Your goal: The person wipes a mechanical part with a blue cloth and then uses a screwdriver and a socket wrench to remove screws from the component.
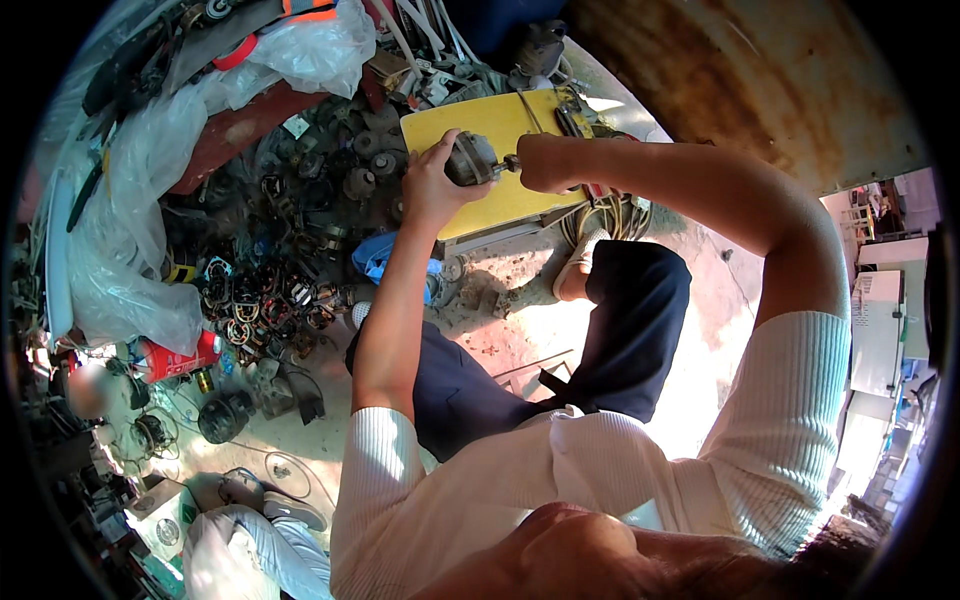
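Observation:
My left hand is wrapped round the side of a grey, rounded metal motor-like part, holding it over a yellow board. A short dark metal piece sticks out of that part toward the right. At its end my right hand is closed in a fist. What lies inside this fist is hidden by the fingers. Just below the right hand, a red-handled tool shows at the board's edge. Other dark hand tools lie at the board's far right.
Heaps of used motor parts and wire coils cover the ground at left. Clear plastic sheeting hangs beside them. A blue bag and looped cables lie near the board. Another person's leg shows at lower left.

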Motion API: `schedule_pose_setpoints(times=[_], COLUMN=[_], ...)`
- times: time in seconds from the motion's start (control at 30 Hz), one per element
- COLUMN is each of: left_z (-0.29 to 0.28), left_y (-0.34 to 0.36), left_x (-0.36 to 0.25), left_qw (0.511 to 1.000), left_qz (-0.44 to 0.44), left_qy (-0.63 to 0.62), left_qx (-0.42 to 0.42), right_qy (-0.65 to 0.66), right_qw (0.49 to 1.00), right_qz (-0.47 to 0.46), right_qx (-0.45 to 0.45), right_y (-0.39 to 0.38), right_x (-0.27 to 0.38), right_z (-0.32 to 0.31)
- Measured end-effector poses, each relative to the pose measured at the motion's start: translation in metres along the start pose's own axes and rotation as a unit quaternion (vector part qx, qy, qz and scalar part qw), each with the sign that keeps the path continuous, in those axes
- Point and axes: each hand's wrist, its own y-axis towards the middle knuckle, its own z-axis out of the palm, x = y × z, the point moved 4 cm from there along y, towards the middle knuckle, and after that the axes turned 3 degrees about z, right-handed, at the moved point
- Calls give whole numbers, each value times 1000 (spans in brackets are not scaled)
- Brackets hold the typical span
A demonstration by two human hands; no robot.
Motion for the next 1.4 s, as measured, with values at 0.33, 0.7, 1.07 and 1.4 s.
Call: schedule_pose_setpoints(times=[0.33,0.7,1.07,1.4], left_z=[-6,-5,-7,30], left_y=[0,2,29,82], left_x=[-1,1,2,1], left_qw=[999,999,984,959], left_qz=[19,-4,-155,-149], left_qy=[-35,-38,-6,90], left_qx=[-17,5,87,224], right_qy=[156,-114,138,198], right_qw=[977,991,979,957], right_qz=[125,-36,109,120], right_qx=[-80,67,-98,-172], right_y=[-10,-5,-5,-3], right_x=[6,11,-5,-3], right_z=[3,-9,-3,-1])
